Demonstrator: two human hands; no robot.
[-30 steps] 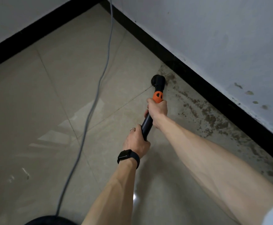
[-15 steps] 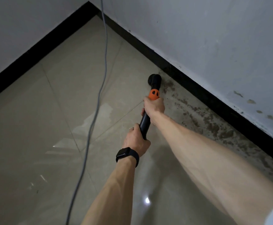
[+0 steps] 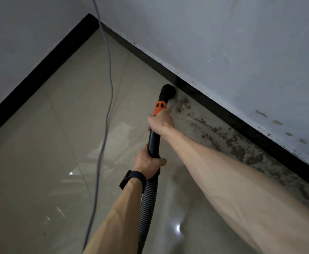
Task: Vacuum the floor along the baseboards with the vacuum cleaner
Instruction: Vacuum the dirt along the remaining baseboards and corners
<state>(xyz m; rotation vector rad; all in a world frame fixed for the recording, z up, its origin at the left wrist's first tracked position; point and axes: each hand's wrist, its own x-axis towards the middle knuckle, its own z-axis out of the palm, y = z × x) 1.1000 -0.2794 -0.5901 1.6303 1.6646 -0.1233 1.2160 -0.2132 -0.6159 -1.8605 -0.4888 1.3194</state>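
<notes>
We hold the vacuum wand [image 3: 154, 142] in both hands; our right hand [image 3: 161, 122] is wrapped round it just below the orange collar [image 3: 160, 107], and our left hand [image 3: 148, 162], the one with the black watch [image 3: 133, 178], is curled round its lower end, where the ribbed hose [image 3: 148, 202] joins and trails back toward us. Ahead of the right hand, the round brush nozzle [image 3: 168, 92] sits on the floor [image 3: 49, 143], right up against the black baseboard [image 3: 223, 114]; whether it touches the board we cannot tell.

To the right of the grip and back toward us, a band of brown mottling [image 3: 232, 143] runs along the foot of that baseboard; we judge this stretch either not yet done or marked with stains that suction alone will not lift. Beyond the nozzle, toward the corner [image 3: 89, 15], the tile by the board looks paler and free of such marks; whether that is our work or simply cleaner floor we cannot say. To the left of the grip a grey cord [image 3: 106, 88] lies across the tiles, and past it the second wall's baseboard runs off; nothing shows it as vacuumed. On balance we judge the task well under way but far from finished.
</notes>
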